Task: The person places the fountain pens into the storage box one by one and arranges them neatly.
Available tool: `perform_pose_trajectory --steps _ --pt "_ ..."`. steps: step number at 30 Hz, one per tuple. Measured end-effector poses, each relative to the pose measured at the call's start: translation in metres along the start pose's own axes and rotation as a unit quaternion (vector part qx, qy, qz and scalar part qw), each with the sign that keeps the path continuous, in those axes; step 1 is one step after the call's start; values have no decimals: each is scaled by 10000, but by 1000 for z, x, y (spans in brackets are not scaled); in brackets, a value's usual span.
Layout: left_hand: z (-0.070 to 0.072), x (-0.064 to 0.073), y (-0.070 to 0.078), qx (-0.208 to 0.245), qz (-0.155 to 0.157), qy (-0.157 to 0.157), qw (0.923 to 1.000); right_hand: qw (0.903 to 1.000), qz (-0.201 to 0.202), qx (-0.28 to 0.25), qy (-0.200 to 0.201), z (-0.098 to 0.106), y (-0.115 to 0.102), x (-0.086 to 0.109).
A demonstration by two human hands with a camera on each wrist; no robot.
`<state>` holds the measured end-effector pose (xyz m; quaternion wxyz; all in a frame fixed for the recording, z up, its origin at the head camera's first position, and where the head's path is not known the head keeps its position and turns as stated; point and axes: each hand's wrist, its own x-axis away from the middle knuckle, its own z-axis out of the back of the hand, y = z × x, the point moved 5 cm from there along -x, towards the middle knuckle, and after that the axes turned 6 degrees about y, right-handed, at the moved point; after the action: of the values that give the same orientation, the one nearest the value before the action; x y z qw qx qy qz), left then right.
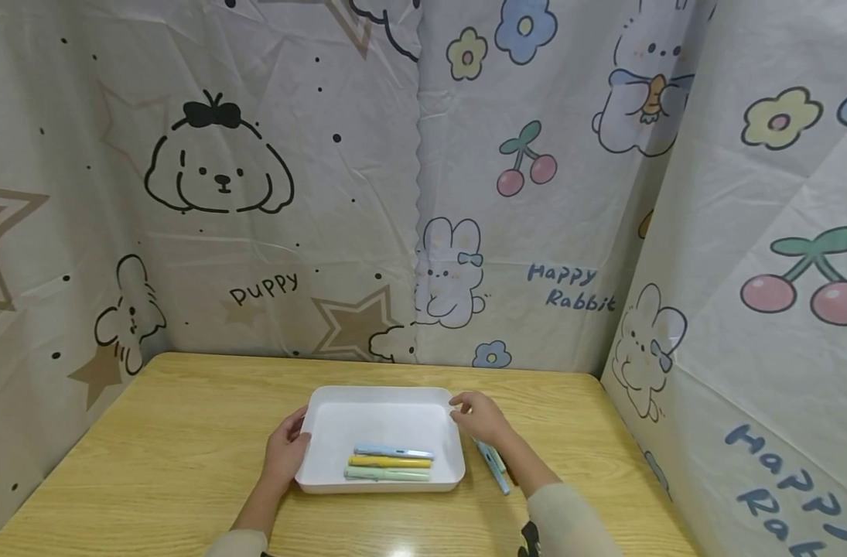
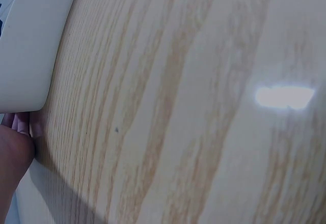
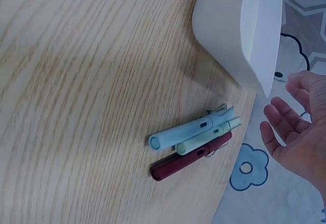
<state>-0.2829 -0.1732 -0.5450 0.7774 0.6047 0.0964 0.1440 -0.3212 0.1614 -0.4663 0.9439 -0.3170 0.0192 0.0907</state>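
Note:
In the head view a white tray stands on the table. A light blue pen, a yellow pen and a pale green pen lie in its front part. My left hand grips the tray's left side, thumb at the rim; the left wrist view partly hides its fingers behind the tray. Near the back right corner is my right hand, its fingers loosely bent. The right wrist view shows this hand apart from the tray, holding nothing.
Right of the tray, a blue pen, a mint green pen and a dark red pen lie side by side on the wooden table. Printed cloth hangs behind the table and along its sides.

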Motion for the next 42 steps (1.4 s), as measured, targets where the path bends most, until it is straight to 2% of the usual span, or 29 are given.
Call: perform_pose_trajectory --steps 5,22,30,42 --pt "1 2 1 16 1 -7 10000 9997 -7 -76 235 8 10 4" --pt "1 1 -1 15 16 -27 10000 9970 -564 14 538 26 52 19" --pt "1 0 -1 -1 -16 -25 10000 9944 -920 -244 454 24 68 24" --pt "0 0 0 -2 -75 41 10000 9906 -1123 -546 561 12 89 30"
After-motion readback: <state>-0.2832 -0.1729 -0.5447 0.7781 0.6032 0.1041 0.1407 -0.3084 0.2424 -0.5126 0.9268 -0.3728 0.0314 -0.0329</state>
